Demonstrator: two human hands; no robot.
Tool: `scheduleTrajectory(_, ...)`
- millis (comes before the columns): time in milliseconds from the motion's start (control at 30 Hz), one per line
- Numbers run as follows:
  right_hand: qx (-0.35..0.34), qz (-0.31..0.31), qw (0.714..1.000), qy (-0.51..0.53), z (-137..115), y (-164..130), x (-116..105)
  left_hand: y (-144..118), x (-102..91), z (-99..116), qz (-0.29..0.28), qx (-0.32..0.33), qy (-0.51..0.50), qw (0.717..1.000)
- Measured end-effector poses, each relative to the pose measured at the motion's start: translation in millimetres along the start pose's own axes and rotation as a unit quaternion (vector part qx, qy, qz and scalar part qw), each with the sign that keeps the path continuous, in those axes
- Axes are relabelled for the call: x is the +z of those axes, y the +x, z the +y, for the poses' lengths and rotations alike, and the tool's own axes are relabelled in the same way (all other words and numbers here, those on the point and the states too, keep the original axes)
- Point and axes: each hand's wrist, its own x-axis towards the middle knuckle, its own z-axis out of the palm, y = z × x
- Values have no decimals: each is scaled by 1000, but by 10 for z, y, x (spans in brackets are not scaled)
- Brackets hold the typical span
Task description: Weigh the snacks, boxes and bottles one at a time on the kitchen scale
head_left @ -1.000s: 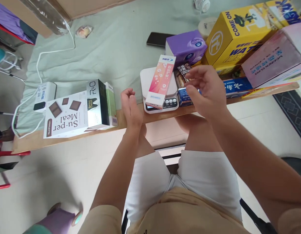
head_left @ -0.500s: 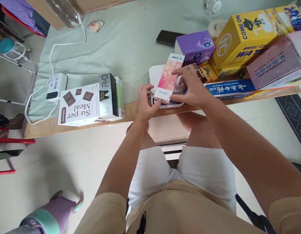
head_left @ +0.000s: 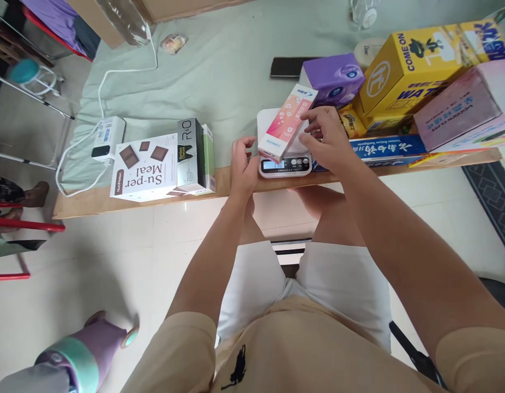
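A pink and white carton (head_left: 288,124) lies aslant on a white kitchen scale (head_left: 263,118), on the platform near the table's front edge. The scale's display (head_left: 272,165) is lit, but its digits are too small to read. My left hand (head_left: 242,168) is at the scale's left side with fingers curved and apart from the thumb, holding nothing. Close to the carton's right side, my right hand (head_left: 329,136) is open, with fingers bent and thumb apart. Whether its fingertips still touch the carton is hard to tell.
To the left stand a Su-per Meal box (head_left: 148,169), a black and silver R&O box (head_left: 190,155) and a white device (head_left: 108,136) with a cable. On the right are a purple pack (head_left: 333,79), a yellow carton (head_left: 395,71), a blue toothpaste box (head_left: 387,148) and a phone (head_left: 291,67).
My right hand has drawn back to the right from the carton. The carton has turned slightly, and the scale's display now shows. The camera view has shifted a little.
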Motion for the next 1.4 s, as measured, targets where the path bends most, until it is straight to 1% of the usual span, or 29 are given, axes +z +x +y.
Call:
scheduleTrajectory(133, 11, 12, 1000, 23, 73, 21, 5, -5, -2, -29, 12, -9, -2, 1000)
scheduleTrajectory(267, 17, 14, 999, 33, 115, 32, 7, -5, 9, -9, 13, -8, 3, 1000)
scheduleTrajectory(400, 19, 8, 1000, 21, 95, 27, 12, -4, 39, 46, -3, 9, 16, 1000)
scheduleTrajectory(633, 15, 24, 999, 21, 73, 23, 38, 15, 91, 95, -35, 48, 47, 997)
scheduleTrajectory(800, 18, 8, 1000, 16, 76, 21, 24, 17, 120, 88, -43, 39, 72, 996)
scheduleTrajectory(900, 24, 12, 1000, -8, 28, 4, 24, -5, 126, 150, -41, 21, 85, 995)
scheduleTrajectory(1033, 37, 16, 998, -48, -70, -16, 33, -26, 98, 277, -13, -5, 94, 996)
scheduleTrajectory(1133, 36, 16, 997, -59, -108, -17, 34, -35, 63, 343, 23, -13, 92, 995)
scheduleTrajectory(1233, 29, 17, 998, -59, -107, -19, 33, -85, 14, 407, 82, -38, 70, 993)
scheduleTrajectory(1300, 24, 20, 998, -60, -98, -24, 35, -165, -47, 477, 129, -56, 40, 989)
scheduleTrajectory(1400, 17, 10, 997, -71, -92, -38, 38, -347, -223, 632, 195, -50, 15, 979)
